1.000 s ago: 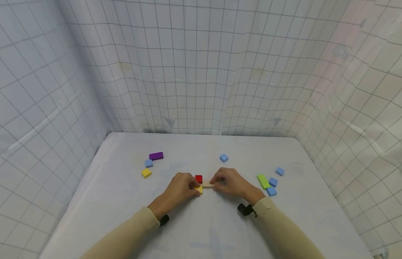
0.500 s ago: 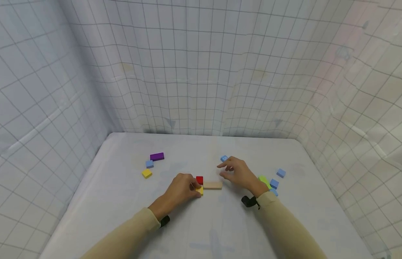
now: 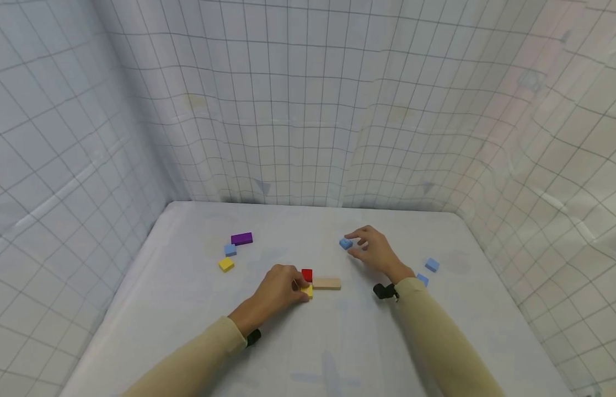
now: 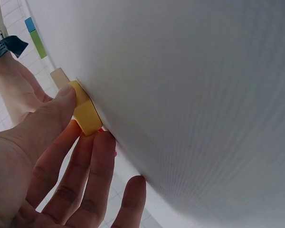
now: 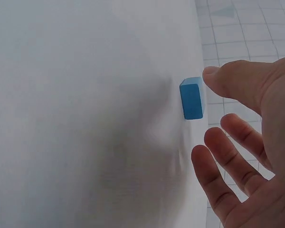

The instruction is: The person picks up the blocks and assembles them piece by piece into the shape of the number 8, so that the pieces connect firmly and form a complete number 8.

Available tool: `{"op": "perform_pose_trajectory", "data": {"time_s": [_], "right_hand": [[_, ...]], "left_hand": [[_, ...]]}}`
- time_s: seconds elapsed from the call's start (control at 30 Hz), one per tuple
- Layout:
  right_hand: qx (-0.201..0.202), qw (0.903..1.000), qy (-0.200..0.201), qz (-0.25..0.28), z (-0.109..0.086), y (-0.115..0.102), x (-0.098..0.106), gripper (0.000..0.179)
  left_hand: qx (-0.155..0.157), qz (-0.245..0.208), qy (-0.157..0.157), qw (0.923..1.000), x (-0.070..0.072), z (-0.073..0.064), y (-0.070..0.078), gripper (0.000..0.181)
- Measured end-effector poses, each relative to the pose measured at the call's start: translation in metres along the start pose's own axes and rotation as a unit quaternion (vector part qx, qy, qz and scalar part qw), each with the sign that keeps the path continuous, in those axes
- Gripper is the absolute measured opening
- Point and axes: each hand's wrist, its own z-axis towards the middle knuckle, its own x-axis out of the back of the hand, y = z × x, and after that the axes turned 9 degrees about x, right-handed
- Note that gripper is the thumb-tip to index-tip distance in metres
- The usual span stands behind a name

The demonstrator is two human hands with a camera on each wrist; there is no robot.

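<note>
My left hand (image 3: 277,289) pinches a yellow block (image 4: 88,116) between thumb and fingers, low on the white table. In the head view that yellow block is partly covered by the fingers. A red block (image 3: 306,274) touches or nearly touches its far side, and a plain wooden bar (image 3: 326,284) extends to the right from beside these two. Farther back, my right hand (image 3: 378,253) has thumb and fingers spread on the near and far sides of a light blue block (image 3: 345,243). The right wrist view shows gaps between the fingertips and that blue block (image 5: 192,99).
At the left lie a purple bar (image 3: 241,239), a small blue block (image 3: 230,250) and a yellow block (image 3: 226,264). To the right are more blue blocks (image 3: 432,265), partly behind the right sleeve (image 3: 427,320). A gridded white curtain (image 3: 308,110) surrounds the table.
My right hand has left the wooden bar and moved back and to the right, up to the blue block, fingers spread. The left hand keeps its pinch on the yellow block.
</note>
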Motion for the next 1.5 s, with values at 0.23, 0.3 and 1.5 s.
{"op": "perform_pose_trajectory", "data": {"time_s": [0.23,0.3,1.5], "right_hand": [[-0.009,0.9997,-0.006,0.022,0.006,0.010,-0.005,0.039],[-0.012,0.9996,-0.010,0.022,0.007,0.011,-0.006,0.037],[-0.030,0.9988,-0.038,-0.002,0.006,0.012,-0.013,0.020]], "left_hand": [[0.002,0.004,0.003,1.0000,-0.001,0.001,-0.001,0.021],[0.001,0.004,0.003,1.0000,-0.001,0.002,-0.001,0.021],[0.000,0.001,-0.001,1.0000,0.000,0.001,0.000,0.021]]}}
